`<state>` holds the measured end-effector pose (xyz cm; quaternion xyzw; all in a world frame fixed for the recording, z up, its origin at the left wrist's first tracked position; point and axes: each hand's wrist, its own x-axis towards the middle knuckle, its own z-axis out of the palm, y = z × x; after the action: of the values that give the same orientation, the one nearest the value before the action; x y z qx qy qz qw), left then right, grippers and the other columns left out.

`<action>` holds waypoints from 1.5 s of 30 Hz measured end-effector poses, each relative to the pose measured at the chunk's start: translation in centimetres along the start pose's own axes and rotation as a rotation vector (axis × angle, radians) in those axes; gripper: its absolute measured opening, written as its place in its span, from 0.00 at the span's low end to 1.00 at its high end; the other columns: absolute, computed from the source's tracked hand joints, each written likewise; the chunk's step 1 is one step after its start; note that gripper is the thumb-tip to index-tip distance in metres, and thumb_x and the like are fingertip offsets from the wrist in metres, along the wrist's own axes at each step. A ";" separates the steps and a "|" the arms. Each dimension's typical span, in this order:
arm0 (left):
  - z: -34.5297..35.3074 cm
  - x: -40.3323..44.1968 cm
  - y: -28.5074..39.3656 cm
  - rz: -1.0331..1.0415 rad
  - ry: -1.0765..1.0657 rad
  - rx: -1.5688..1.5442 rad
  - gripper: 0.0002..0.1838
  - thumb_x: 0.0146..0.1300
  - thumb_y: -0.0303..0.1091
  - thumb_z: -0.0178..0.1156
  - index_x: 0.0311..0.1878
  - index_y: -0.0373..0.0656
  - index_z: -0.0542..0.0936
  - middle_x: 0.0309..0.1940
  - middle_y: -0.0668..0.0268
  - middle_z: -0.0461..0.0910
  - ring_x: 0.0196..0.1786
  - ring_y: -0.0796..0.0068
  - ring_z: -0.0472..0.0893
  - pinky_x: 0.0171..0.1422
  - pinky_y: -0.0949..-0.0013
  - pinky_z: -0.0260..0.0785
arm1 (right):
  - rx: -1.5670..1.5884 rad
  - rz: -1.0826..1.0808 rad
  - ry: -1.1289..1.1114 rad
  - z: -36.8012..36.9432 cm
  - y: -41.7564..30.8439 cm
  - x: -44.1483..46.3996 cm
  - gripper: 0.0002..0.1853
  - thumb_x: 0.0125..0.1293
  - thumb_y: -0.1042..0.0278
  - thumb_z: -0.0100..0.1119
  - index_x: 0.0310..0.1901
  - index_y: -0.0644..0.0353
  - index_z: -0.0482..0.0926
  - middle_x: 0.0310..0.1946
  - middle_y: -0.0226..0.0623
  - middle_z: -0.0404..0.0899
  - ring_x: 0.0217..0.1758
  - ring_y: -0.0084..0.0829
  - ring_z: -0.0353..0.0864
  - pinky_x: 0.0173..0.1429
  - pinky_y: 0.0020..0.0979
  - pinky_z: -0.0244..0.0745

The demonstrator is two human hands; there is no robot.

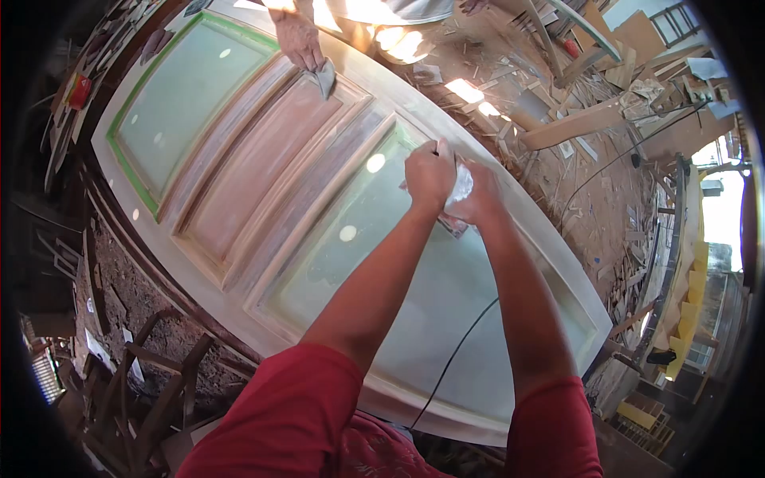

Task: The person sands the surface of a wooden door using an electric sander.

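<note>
A large wooden door (231,307) with a pale coating lies flat before me. It has a recessed wood panel (271,151) between two glass panes (446,319). Over the far edge of the nearer pane, my left hand (430,177) is closed, its fingertips mostly hidden. Close beside it, my right hand (480,195) curls around a shiny whitish crumpled piece (460,187), perhaps plastic. Something pinkish (454,228) shows just below the hands. What my left hand grips is unclear.
Another person's hand (299,41) presses a folded grey sheet (325,80) on the middle panel. Green tape (127,151) borders the far pane. A dark cable (458,350) crosses the near glass. Wood scraps (550,88) litter the floor; dark wooden frames (151,358) stand lower left.
</note>
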<state>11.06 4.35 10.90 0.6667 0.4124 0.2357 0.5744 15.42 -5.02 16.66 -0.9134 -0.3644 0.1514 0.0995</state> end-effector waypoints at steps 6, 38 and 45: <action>3.7 -6.8 0.0 -0.063 -0.103 -0.047 0.24 0.78 0.45 0.59 0.33 0.35 0.88 0.27 0.44 0.85 0.30 0.41 0.84 0.45 0.46 0.75 | 0.105 0.013 0.074 1.5 7.0 -6.6 0.30 0.45 0.51 0.83 0.50 0.56 0.87 0.45 0.49 0.91 0.52 0.55 0.89 0.61 0.50 0.83; 13.7 -15.4 -1.0 0.100 -0.236 -0.047 0.21 0.79 0.43 0.61 0.34 0.37 0.89 0.29 0.44 0.86 0.33 0.38 0.85 0.44 0.47 0.77 | 0.081 0.257 0.035 2.0 17.8 -16.0 0.52 0.44 0.45 0.84 0.74 0.50 0.76 0.66 0.49 0.83 0.74 0.57 0.77 0.79 0.54 0.71; 7.7 -4.5 -3.5 0.301 -0.141 0.129 0.26 0.78 0.48 0.64 0.33 0.32 0.89 0.23 0.45 0.85 0.26 0.52 0.85 0.38 0.50 0.76 | 0.076 0.078 0.089 1.5 8.6 -6.5 0.25 0.44 0.52 0.80 0.46 0.51 0.90 0.42 0.48 0.92 0.48 0.55 0.91 0.58 0.53 0.85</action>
<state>13.66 -3.72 6.52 0.7711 0.2811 0.2448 0.5162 15.86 -15.59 14.13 -0.9283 -0.3177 0.1284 0.1442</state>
